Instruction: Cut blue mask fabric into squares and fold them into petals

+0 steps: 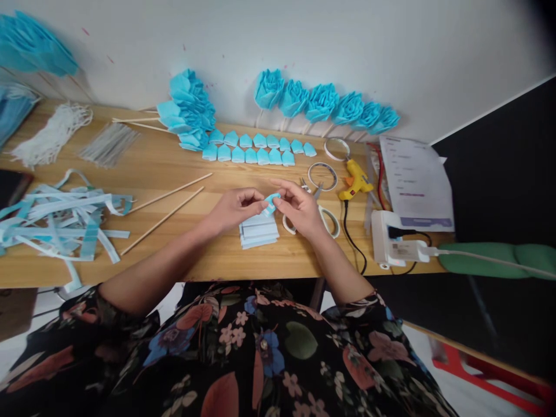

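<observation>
Between both hands is a small folded piece of light-blue fabric (272,202), pinched at its two sides. My left hand (240,208) grips it with thumb and forefinger, and my right hand (299,208) closes on its other edge. Just under the fingers lies a stack of pale-blue fabric strips (258,234) on the table. Partly behind my right hand rest white-handled scissors (330,222). Farther back, two rows of folded blue petals (249,155) lie side by side.
Finished-looking blue fabric flowers (321,103) on sticks lean against the wall. A yellow glue gun (357,179), tape rolls (322,176) and a white power strip (384,240) are at right. Left are wooden sticks (163,220), cut strips (65,217), grey wires (110,145) and white cords (54,136).
</observation>
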A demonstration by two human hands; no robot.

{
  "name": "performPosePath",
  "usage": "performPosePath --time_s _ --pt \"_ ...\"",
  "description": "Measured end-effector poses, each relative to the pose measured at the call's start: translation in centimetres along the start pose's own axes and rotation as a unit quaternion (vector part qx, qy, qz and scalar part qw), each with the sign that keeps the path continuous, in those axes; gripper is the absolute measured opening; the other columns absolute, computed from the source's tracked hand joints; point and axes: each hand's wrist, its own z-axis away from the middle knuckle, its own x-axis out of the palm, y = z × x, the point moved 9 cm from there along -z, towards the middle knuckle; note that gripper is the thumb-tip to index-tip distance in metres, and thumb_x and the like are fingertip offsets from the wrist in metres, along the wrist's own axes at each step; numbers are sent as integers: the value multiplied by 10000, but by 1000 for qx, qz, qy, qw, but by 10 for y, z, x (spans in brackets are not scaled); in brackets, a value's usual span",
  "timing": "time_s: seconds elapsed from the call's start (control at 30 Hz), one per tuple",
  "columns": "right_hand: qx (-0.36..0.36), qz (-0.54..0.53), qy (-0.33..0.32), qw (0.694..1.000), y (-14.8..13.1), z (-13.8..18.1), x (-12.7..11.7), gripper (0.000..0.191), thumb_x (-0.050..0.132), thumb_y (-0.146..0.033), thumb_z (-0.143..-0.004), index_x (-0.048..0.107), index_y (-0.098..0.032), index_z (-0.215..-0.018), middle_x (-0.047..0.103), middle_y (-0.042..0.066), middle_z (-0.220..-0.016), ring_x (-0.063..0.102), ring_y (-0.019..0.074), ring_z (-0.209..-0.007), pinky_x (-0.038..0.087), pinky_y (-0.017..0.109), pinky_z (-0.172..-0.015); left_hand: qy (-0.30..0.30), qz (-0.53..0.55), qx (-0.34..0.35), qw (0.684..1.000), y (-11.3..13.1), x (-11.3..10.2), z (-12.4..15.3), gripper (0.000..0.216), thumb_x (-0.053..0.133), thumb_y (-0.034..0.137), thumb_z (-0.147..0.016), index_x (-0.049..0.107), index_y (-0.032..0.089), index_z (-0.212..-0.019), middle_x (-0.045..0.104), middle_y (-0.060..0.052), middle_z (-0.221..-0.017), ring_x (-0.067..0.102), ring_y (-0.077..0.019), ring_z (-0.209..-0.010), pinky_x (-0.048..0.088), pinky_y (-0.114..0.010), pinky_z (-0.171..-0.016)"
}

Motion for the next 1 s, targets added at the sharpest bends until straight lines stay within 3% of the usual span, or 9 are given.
performPosePath --time_s 0.2,0.37,0.57,0.7,0.8,1.0 --pt "0 19 3 1000 1 -1 -1 394 608 -417 -920 639 -233 -1267 618 -9 -834 566 113 -711 472 249 -650 9 -17 -7 1000 -6 -2 -1 243 651 389 -770 629 148 -742 584 11 -672 473 -98 -606 362 -234 -576" --pt "-23 24 -10 999 -3 -1 3 426 686 -417 -865 649 -239 -1250 642 -15 -828 571 109 -708 468 246 -657 -15 -54 -1 998 -8 5 0 246 629 384 -779 636 146 -719 562 17 -631 453 -93 -578 332 -232 -553" --pt "4 15 41 999 -1 0 -9 364 570 -464 -947 650 -266 -1242 670 12 -863 613 149 -722 527 302 -681 12 -33 1 999 -6 1 0 241 638 380 -772 632 145 -724 590 7 -659 472 -99 -594 353 -234 -562" --pt "25 -27 -10 999 3 -1 1 455 595 -498 -925 574 -278 -1323 648 14 -881 620 159 -719 546 312 -656 58 -8 14 998 -1 -10 0 250 641 396 -786 634 149 -746 639 -10 -717 521 -115 -644 402 -247 -617" --pt "25 -28 -58 998 5 0 12 571 681 -464 -873 511 -286 -1388 628 10 -911 597 153 -744 535 294 -650 58 -1 32 998 3 -10 0 257 643 400 -798 638 149 -743 644 -10 -718 524 -114 -652 402 -246 -627" --pt "23 14 -41 999 10 2 10 607 680 -440 -860 492 -289 -1417 588 6 -869 552 152 -715 538 306 -652 44 -24 29 998 0 -8 -1 262 627 401 -807 643 147 -744 604 4 -686 475 -102 -622 352 -239 -582"
